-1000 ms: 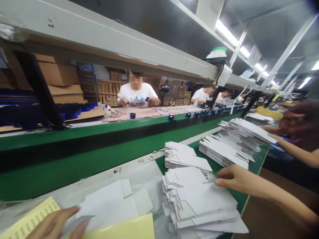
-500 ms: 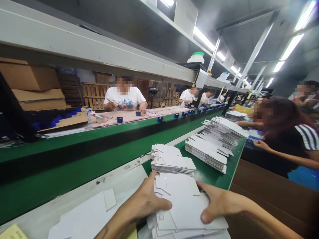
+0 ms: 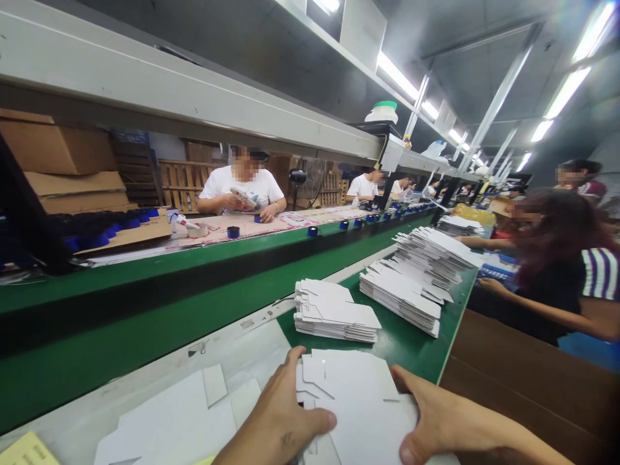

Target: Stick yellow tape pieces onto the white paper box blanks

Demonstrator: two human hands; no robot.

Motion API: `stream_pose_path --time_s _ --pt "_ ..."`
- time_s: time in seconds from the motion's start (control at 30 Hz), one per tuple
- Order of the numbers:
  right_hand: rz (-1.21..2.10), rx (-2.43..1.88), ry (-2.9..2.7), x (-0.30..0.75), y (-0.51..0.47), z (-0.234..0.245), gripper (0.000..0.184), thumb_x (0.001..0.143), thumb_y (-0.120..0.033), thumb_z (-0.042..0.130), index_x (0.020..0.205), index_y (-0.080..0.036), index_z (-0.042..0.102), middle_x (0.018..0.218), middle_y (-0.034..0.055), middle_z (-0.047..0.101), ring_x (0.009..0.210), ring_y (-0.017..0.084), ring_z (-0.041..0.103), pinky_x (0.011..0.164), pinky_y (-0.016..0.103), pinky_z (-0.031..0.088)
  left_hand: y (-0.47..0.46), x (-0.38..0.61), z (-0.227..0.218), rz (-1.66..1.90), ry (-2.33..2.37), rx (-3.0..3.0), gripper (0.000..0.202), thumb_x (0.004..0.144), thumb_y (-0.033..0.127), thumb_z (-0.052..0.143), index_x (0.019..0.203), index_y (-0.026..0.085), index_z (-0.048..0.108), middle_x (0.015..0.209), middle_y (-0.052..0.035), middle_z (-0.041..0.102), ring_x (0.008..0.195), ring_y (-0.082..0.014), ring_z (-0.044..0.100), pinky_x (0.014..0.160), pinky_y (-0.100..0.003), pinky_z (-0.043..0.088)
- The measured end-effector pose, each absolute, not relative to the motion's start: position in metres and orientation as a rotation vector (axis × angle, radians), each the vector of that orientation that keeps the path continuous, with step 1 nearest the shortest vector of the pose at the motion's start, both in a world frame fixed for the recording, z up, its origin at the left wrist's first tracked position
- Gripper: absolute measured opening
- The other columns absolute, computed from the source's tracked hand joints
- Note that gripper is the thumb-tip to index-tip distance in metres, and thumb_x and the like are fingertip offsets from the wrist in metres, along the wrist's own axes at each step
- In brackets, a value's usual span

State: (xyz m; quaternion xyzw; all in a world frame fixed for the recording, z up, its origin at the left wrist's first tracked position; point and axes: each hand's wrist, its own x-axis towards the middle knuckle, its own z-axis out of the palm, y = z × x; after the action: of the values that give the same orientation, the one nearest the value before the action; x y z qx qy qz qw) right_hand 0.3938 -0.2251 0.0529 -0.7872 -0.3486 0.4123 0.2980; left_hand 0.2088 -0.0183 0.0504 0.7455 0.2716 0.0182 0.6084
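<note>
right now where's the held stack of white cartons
In the head view, the held stack is at the bottom, right of centre, between the left hand and right hand, nearer than another carton stack on the green surface.

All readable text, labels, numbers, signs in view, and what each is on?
None legible.
Yellow sheet, lower left: print, too blurred to read.
White container across the line: red marking, too small to read.
White carton stack between the hands: no readable text.
</note>
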Motion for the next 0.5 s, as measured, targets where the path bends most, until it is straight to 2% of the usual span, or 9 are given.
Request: stream_pose_path --time_s 0.1,0.2,0.3,0.5 --pt "1.043 -2.145 -0.863 0.388 -0.234 0.046 0.094 0.039 -0.045 0.092 0.124 -0.021 0.059 0.112 0.0068 0.067 0.108 0.033 0.061 0.094 0.036 0.05 -0.015 0.205 0.045 0.035 0.603 1.684 0.092 0.06 0.02 0.077 0.146 0.017 0.043 0.129 -0.0142 0.063 0.118 -0.0351 0.058 0.093 -0.037 0.048" --pt "1.024 -2.179 -0.763 0.382 -0.244 0.038 0.095 0.038 -0.045 0.091 0.125 -0.022 0.059 0.108 0.0062 0.068 0.105 0.032 0.061 0.09 0.035 0.051 -0.013 0.203 0.037 0.041 0.603 1.678 0.096 0.058 0.023 0.08 0.148 0.019 0.044 0.135 -0.013 0.061 0.12 -0.0345 0.057 0.098 -0.038 0.046" --pt "1.068 -2.147 -0.692 0.376 -0.247 0.039 0.099 0.037 -0.046 0.091 0.127 -0.021 0.059 0.105 0.0067 0.069 0.106 0.033 0.061 0.092 0.037 0.051 -0.013 0.203 0.033 0.06 0.596 1.679 0.099 0.057 0.023 0.082 0.148 0.019 0.044 0.14 -0.0133 0.057 0.124 -0.0348 0.055 0.101 -0.039 0.044" --pt "1.127 -1.92 -0.712 0.366 -0.232 0.051 0.11 0.037 -0.051 0.091 0.136 -0.022 0.055 0.119 0.0091 0.069 0.111 0.034 0.063 0.095 0.038 0.052 -0.012 0.203 0.042 0.057 0.582 1.589 0.099 0.057 0.018 0.08 0.149 0.018 0.042 0.143 -0.0141 0.054 0.123 -0.0334 0.055 0.1 -0.037 0.045"
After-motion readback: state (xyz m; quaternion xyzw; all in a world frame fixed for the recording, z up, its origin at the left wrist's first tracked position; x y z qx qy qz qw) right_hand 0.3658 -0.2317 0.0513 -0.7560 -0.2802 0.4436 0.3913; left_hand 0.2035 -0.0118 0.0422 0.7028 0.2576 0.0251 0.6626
